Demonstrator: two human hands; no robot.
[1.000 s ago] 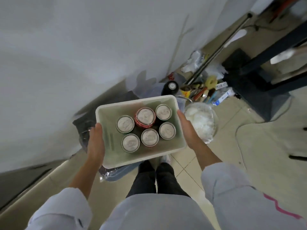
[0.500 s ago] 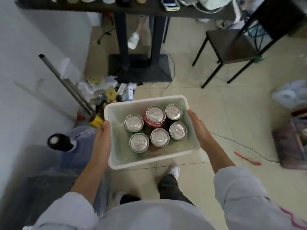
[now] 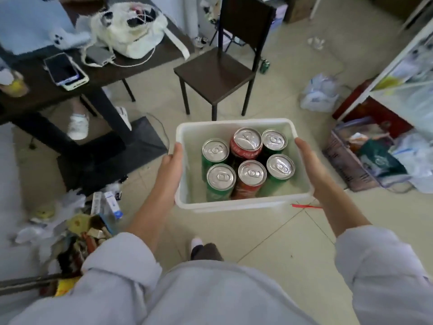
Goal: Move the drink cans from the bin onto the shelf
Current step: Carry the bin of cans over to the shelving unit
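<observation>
I carry a white plastic bin [image 3: 236,204] in front of my body, above the tiled floor. Several drink cans stand upright inside it, silver tops up: green cans [image 3: 215,151] along the left and right sides, two red cans [image 3: 248,143] down the middle. My left hand [image 3: 169,170] grips the bin's left wall with the thumb over the rim. My right hand [image 3: 310,167] grips the right wall the same way. A white metal shelf [image 3: 396,62] with plastic-covered goods stands at the far right edge.
A dark chair [image 3: 218,71] stands just beyond the bin. A dark table [image 3: 70,73] at the left holds a phone, a white bag and cables; another person's feet [image 3: 78,123] show under it. Litter lies at the lower left, bags and a basket [image 3: 365,160] under the shelf.
I have turned right with the bin: the grey wall and floor clutter slid away to the left, and the table, chair and shelf came into view. Both hands kept their hold.
</observation>
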